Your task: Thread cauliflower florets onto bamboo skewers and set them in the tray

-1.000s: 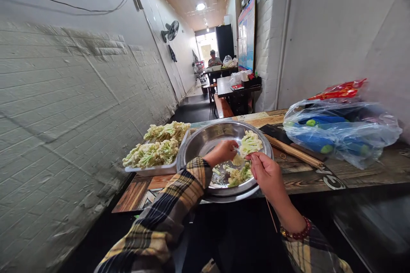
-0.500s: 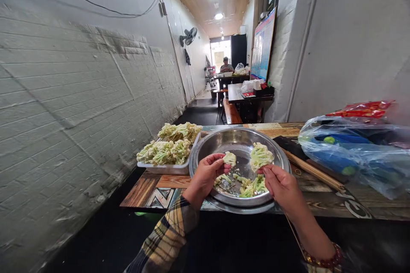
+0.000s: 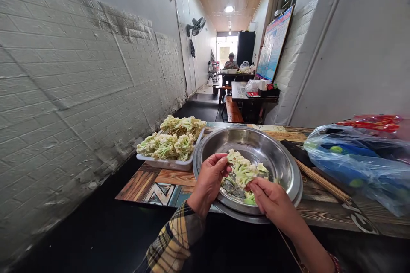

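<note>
Over a steel basin [image 3: 290, 162], my left hand [image 3: 209, 179] pinches a small cauliflower floret [image 3: 233, 156] between thumb and fingers. My right hand [image 3: 272, 200] is closed on a thin bamboo skewer [image 3: 286, 247], whose long end trails out below the palm. A larger piece of cauliflower [image 3: 245, 172] sits at the upper end of that skewer, touching the floret from my left hand. Loose cauliflower pieces [image 3: 250, 198] lie in the basin beneath, partly hidden by my hands.
Left of the basin, a white tray [image 3: 169, 163] holds several cauliflower skewers [image 3: 166, 145]. To the right lie a bundle of bamboo skewers [image 3: 323, 181] and a clear plastic bag [image 3: 355, 158]. Another person [image 3: 231, 63] sits at a far table.
My hands have come together, bringing the left floret against the cauliflower on the skewer. The camera view has shifted slightly. Loose pieces still lie in the basin.
</note>
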`<state>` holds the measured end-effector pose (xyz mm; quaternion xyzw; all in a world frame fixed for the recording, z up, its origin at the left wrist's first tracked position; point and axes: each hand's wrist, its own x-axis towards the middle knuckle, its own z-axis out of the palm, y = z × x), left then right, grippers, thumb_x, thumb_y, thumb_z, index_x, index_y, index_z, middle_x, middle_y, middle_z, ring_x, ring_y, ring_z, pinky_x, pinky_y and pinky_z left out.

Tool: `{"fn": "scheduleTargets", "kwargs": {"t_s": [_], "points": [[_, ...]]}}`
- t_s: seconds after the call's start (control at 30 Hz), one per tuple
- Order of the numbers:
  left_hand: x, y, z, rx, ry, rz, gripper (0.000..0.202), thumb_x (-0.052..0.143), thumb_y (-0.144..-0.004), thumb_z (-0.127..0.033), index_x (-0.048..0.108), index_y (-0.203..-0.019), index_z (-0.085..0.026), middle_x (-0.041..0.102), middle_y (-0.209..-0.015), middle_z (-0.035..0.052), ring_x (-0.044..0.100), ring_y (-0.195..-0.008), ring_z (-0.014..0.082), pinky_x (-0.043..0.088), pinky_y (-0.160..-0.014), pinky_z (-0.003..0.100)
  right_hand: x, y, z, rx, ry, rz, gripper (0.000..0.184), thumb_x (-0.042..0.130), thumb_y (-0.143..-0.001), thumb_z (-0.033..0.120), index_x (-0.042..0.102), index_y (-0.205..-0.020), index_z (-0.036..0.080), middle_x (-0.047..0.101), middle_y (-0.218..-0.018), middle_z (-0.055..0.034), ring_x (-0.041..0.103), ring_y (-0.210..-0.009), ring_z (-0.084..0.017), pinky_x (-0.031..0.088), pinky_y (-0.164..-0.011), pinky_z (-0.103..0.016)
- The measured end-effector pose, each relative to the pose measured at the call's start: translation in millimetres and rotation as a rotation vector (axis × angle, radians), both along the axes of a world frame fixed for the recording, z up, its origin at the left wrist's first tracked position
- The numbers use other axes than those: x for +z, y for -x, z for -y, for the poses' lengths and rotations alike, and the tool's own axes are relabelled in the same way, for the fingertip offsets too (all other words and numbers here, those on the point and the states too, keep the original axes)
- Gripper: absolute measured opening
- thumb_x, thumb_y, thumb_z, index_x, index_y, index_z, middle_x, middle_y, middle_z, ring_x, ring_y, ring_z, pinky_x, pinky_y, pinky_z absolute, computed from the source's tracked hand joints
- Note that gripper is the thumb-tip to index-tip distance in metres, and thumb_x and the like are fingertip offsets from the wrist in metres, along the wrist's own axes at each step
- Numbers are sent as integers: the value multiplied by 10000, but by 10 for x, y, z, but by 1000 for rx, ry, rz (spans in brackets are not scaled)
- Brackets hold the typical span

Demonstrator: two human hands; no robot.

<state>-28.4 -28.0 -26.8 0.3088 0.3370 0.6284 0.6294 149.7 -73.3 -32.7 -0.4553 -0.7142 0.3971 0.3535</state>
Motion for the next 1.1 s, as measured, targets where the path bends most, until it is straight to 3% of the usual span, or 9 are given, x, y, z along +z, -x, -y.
{"fn": "scheduleTargets", "kwargs": {"t_s": [0.13,0.3,0.4,0.57,0.67,0.87,1.0,1.1], "points": [[13,10,39,-12,-33,-36,307,756,-686,-340,670,-867,-107,642,-662,16,545,-499,59,358,-462,170,12,10,-1,-39,-4,18,368,366,-956,450,582,-820,185,413,-462,73,387,-420,-97,315,-439,-219],[19,9,74,-71,-82,-63,364,762,-672,-280,675,-992,-131,658,-683,22,594,-576,93,445,-575,214,21,30,0,-61,-48,30,366,360,-960,444,561,-789,189,424,-462,68,408,-435,-103,334,-467,-227],[13,-12,82,-61,-88,-120,327,768,-639,-229,681,-937,-124,651,-658,15,587,-569,95,454,-596,227,16,31,6,-70,-48,23,363,361,-958,445,558,-791,190,422,-460,70,403,-429,-101,332,-464,-227],[-13,-37,69,55,-74,-216,223,752,-657,-283,678,-797,-127,594,-621,-17,469,-487,51,332,-465,183,1,20,20,-116,-8,-13,362,371,-945,458,564,-798,189,424,-456,66,382,-406,-99,301,-418,-222],[-19,-25,61,120,-89,-220,198,768,-646,-288,660,-699,-132,567,-631,-24,454,-551,47,349,-501,162,-1,17,28,-129,21,-46,367,372,-940,468,581,-852,179,413,-451,69,370,-399,-99,287,-404,-219],[17,14,89,-68,-99,-78,280,710,-724,-415,567,-751,-176,643,-941,30,601,-830,133,507,-689,235,-10,11,37,-138,16,-67,391,370,-934,500,571,-827,183,404,-452,67,365,-401,-99,279,-399,-221],[16,13,89,-128,-92,-71,297,712,-727,-413,514,-796,-203,596,-748,-17,577,-631,111,497,-546,231,-23,-5,38,-127,-3,-60,402,361,-939,505,572,-826,182,415,-454,66,367,-395,-96,286,-392,-216],[13,4,75,-109,-108,-135,298,690,-740,-443,550,-815,-190,575,-725,-13,547,-592,101,430,-473,196,-16,-10,41,-128,-16,-50,384,367,-944,489,574,-830,187,425,-461,68,372,-393,-95,296,-399,-215]]}}
